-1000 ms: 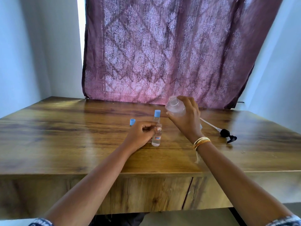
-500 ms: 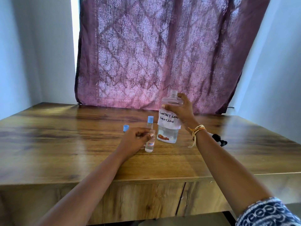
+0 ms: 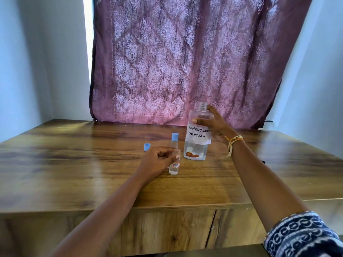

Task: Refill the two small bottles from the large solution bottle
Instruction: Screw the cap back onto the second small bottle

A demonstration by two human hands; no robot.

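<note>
Gripping large bottle (image 3: 197,134) upright, neck up, right hand (image 3: 215,125); left hand (image 3: 157,162) pinching small bottle (image 3: 174,164) upright.

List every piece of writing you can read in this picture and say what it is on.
"CONTACT LENS SOLUTION": handwritten on the white paper label of the large solution bottle, held by the right hand.
Small red-edged label on the uncapped small bottle, held by the left hand: too blurred to read.
No other text shows.
</note>
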